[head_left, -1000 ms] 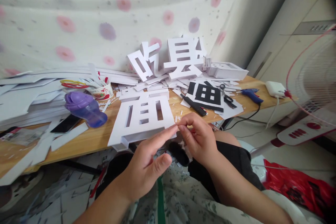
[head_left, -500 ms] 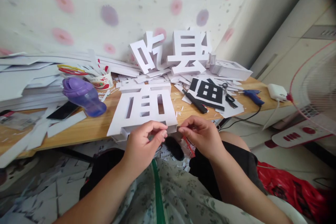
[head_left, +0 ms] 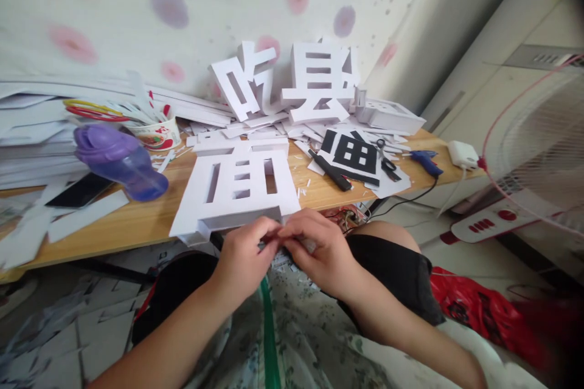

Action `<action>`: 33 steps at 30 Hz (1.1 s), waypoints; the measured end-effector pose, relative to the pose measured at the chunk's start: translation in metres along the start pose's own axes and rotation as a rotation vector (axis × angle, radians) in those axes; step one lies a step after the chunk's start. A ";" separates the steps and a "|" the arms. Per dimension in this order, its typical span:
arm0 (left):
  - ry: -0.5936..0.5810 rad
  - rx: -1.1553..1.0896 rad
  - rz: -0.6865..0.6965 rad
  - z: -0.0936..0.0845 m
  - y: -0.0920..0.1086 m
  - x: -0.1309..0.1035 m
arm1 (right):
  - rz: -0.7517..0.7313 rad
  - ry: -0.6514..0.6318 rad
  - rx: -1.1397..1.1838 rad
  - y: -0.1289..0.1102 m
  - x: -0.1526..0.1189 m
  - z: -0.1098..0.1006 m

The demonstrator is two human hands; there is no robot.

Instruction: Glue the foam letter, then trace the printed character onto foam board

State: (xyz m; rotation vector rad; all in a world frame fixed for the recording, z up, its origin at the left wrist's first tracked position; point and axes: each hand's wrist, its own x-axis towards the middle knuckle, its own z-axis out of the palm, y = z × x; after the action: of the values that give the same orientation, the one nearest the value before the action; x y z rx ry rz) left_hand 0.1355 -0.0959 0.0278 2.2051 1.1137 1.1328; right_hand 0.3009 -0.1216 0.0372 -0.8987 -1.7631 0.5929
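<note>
My left hand (head_left: 249, 255) and my right hand (head_left: 322, 249) meet fingertip to fingertip just in front of the table edge. Both are closed in a pinch; anything between the fingers is hidden or too small to make out. Right beyond them lies a large white foam-board character (head_left: 237, 185) with cut-out slots, its near edge jutting over the table's front. My fingers overlap its near right corner in the view, and I cannot tell whether they touch it. To its right are a black utility knife (head_left: 331, 170) and a black character template (head_left: 356, 157).
Scissors (head_left: 387, 157) and a blue glue gun (head_left: 425, 161) lie at the right of the wooden table (head_left: 141, 222). A purple bottle (head_left: 121, 161), a phone (head_left: 79, 188) and a paper cup (head_left: 157, 134) are left. White characters (head_left: 319, 82) stand behind. A fan (head_left: 538, 134) is far right.
My hands have come together; the right one moved left until its fingertips met the left's. The whole view has shifted a little, so the table things appear further left.
</note>
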 end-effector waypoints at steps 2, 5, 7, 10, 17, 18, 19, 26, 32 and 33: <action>-0.039 0.060 0.041 0.001 -0.017 -0.011 | -0.061 -0.063 -0.074 -0.002 -0.004 0.002; -0.197 0.076 -0.016 0.007 -0.047 -0.035 | -0.133 -0.183 -0.222 -0.003 -0.011 0.005; -0.320 0.067 -0.074 0.012 -0.068 -0.051 | -0.176 -0.264 -0.298 -0.002 -0.016 0.007; -0.334 0.090 -0.047 0.014 -0.093 -0.069 | -0.182 -0.382 -0.370 0.001 -0.022 0.012; -0.300 0.239 -0.075 -0.010 -0.107 -0.076 | -0.137 -0.538 -0.519 0.009 -0.027 0.019; -0.305 0.244 -0.107 -0.014 -0.105 -0.075 | -0.112 -0.542 -0.527 0.009 -0.027 0.019; -0.307 0.238 -0.145 -0.017 -0.102 -0.075 | -0.083 -0.532 -0.525 0.009 -0.028 0.019; -0.239 0.034 -0.284 -0.033 -0.073 -0.069 | 0.128 -0.328 -0.283 0.004 -0.025 0.024; -0.193 -0.153 -0.287 -0.048 -0.054 -0.069 | 0.100 -0.299 -0.317 -0.015 -0.024 0.028; -0.190 -0.223 -0.289 -0.049 -0.051 -0.069 | 0.070 -0.338 -0.332 -0.020 -0.025 0.030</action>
State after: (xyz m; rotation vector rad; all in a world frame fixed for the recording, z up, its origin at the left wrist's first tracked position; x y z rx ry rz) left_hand 0.0480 -0.1207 -0.0108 1.8659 1.1207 0.8596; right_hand 0.2721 -0.1529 0.0280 -1.1426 -2.1856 0.5278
